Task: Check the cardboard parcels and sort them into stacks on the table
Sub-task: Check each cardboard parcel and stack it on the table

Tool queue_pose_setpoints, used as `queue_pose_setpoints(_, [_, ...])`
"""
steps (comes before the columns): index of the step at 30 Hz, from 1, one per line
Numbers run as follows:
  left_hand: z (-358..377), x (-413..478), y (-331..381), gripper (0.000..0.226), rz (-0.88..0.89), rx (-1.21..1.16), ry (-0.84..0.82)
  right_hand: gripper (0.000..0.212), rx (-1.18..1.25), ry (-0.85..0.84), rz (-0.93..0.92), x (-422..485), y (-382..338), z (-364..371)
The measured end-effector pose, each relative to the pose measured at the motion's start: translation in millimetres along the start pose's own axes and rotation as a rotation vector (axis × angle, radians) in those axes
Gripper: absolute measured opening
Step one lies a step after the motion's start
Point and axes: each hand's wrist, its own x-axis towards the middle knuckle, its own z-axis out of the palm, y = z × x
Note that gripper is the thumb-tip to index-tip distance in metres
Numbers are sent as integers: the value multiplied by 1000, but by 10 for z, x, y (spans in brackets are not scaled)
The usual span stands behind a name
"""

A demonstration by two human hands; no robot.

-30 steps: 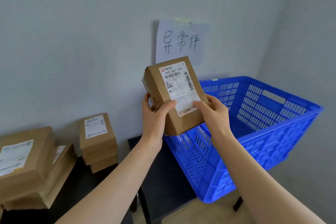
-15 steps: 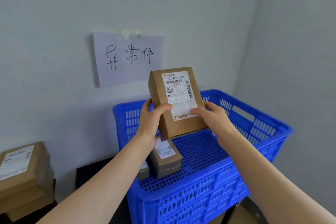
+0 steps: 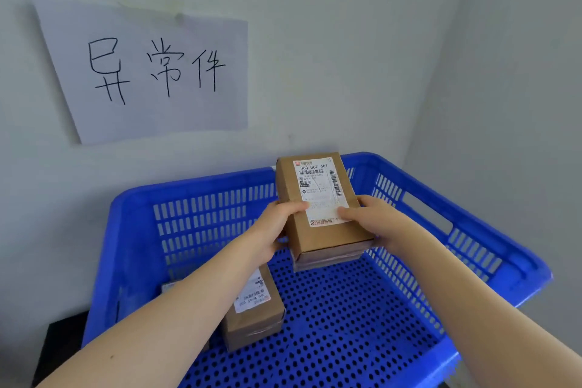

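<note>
I hold a small brown cardboard parcel [image 3: 318, 195] with a white shipping label facing up, inside the blue plastic crate [image 3: 135, 230], low over the crate's floor near its back wall. My left hand [image 3: 277, 227] grips its left edge, thumb on top. My right hand [image 3: 374, 217] grips its right edge, thumb on the label. Another taped parcel [image 3: 255, 309] lies on the crate floor at the left, partly hidden by my left forearm. A further parcel's white label corner [image 3: 167, 288] peeks out beside that arm.
A paper sign [image 3: 151, 72] with handwritten characters is taped to the grey wall above the crate. The crate sits in a room corner, with a wall close on the right. A dark table edge [image 3: 59, 343] shows at the lower left.
The view swung right, away from the stacks on the table, and closed in on the crate. Both hands carried the parcel down from above the rim into the crate.
</note>
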Motion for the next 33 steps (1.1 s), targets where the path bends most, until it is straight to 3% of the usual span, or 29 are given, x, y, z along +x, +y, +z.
queue_pose_setpoints(6, [-24,560,-291,34,-171,113,10,27,-120,-150,185,681,244,23])
queue_pose_setpoints(12, [-75,905,-715,42,-287,280,79,39,-288,-358,342,1164,560,179])
queue_pose_setpoints(17, [-104,1055,-947,18,-340,396,140,48,-404,-471,362,1485,727,365])
queue_pose_setpoints(27, [-139,1296,-1102,46,-407,640,47,43,-543,-566,403,1839,976,624])
queue_pose_setpoints(33, [-102,1333,-1136,49,-432,676,41,43,-545,-567,402,1911,1127,676])
